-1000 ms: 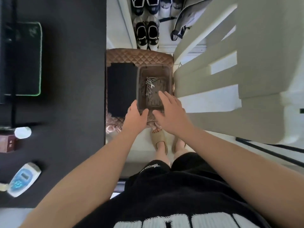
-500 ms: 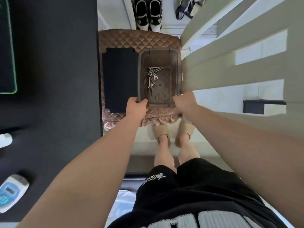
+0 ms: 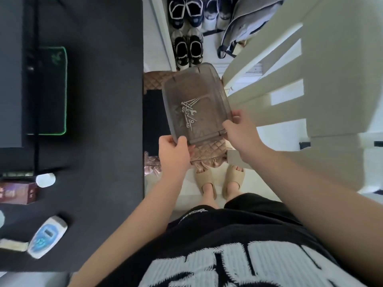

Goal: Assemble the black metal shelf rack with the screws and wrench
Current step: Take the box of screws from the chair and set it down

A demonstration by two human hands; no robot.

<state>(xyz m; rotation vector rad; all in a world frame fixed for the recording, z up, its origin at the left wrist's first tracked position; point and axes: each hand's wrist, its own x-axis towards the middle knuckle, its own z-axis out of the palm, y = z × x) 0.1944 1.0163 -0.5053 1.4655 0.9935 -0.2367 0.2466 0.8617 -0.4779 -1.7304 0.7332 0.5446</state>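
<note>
Head view: the left hand [image 3: 174, 150] and right hand [image 3: 240, 131] each grip a near corner of a smoky plastic tray [image 3: 207, 79], held tilted over a quilted cushion [image 3: 209, 151] beside the black desk [image 3: 103, 100]. The screws [image 3: 187, 108] and a small wrench [image 3: 191, 113] lie in its middle.

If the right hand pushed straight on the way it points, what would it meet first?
The right hand grips the tray at its corner; past that, likely the screws and wrench inside, depth unclear.
</note>
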